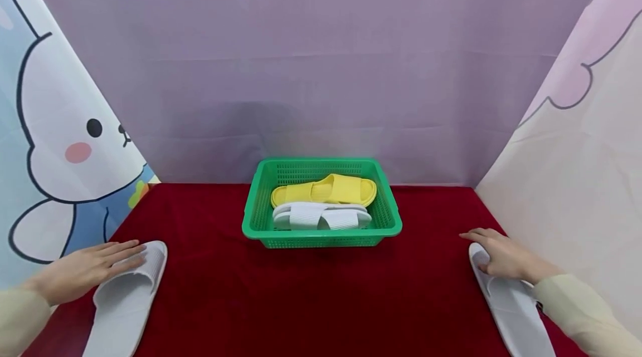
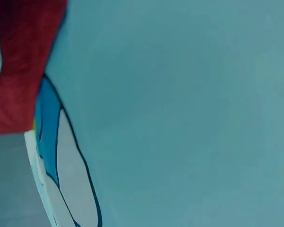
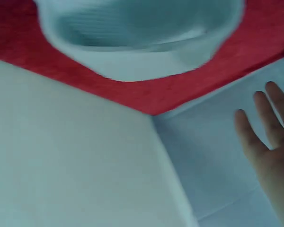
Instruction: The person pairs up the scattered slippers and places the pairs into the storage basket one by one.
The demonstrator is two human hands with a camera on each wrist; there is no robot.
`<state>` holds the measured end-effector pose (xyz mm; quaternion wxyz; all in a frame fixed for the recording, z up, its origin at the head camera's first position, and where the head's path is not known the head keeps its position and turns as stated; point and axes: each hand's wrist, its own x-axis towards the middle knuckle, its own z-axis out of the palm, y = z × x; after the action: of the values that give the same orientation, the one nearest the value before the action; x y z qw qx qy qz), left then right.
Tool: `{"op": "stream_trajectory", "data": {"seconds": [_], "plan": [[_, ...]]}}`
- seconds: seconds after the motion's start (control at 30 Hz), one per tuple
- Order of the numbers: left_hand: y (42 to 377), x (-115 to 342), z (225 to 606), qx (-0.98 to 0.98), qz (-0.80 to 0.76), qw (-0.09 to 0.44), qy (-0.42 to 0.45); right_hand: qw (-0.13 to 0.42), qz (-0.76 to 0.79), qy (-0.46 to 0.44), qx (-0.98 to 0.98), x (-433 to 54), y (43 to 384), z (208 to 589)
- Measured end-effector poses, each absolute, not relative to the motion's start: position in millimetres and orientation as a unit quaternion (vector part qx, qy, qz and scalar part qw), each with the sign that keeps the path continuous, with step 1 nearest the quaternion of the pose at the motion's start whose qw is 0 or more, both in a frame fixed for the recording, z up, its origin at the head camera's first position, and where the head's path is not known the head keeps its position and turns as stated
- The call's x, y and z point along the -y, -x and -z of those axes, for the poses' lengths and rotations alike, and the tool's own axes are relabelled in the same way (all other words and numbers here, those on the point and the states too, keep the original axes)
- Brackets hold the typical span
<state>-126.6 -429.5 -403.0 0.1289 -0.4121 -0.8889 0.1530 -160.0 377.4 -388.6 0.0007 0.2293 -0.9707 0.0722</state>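
Observation:
My left hand (image 1: 87, 270) has its fingers straight, overlapping the ribbed strap of a white slipper (image 1: 117, 312) at the table's left side. Over at the right, my right hand (image 1: 509, 257) is spread above the toe end of another white slipper (image 1: 519, 318). In the right wrist view the fingers (image 3: 270, 113) are extended with nothing in them, and that slipper (image 3: 132, 64) shows at the top. A green basket (image 1: 321, 241) stands at the back centre. It holds a pair of yellow slippers (image 1: 346, 189) and, in front of them, white slippers (image 1: 306, 216).
Dark red cloth (image 1: 311, 301) covers the table. A purple curtain (image 1: 321, 67) hangs behind the basket. A rabbit-printed panel (image 1: 65, 101) closes the left side, and a pale panel (image 1: 587, 179) the right, close beside my right hand.

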Motion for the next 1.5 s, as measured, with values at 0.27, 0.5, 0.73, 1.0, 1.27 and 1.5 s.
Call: {"op": "stream_trajectory", "data": {"seconds": [0.27, 0.5, 0.73, 1.0, 1.27, 1.5], "plan": [[143.9, 430.2, 416.7, 0.838, -0.163, 0.099, 0.511, -0.051, -0.095, -0.200, 0.974, -416.4, 165.4, 413.0], [146.9, 433.5, 421.7, 0.825, -0.232, 0.061, 0.511, -0.090, -0.098, -0.178, 0.975, -432.1, 170.7, 424.2], [142.8, 436.1, 433.2, 0.834, -0.227, 0.052, 0.500, -0.144, -0.133, -0.129, 0.972, -434.2, 171.7, 428.4], [146.3, 434.7, 427.5, 0.841, -0.205, 0.048, 0.498, -0.154, -0.142, -0.121, 0.970, -434.2, 172.5, 428.0], [145.7, 430.5, 421.4, 0.849, -0.182, 0.054, 0.493, -0.176, -0.148, -0.121, 0.966, -435.8, 173.0, 419.8], [140.9, 421.4, 420.3, 0.881, -0.106, 0.095, 0.451, -0.171, -0.153, -0.136, 0.964, -437.3, 174.7, 409.6]]}}
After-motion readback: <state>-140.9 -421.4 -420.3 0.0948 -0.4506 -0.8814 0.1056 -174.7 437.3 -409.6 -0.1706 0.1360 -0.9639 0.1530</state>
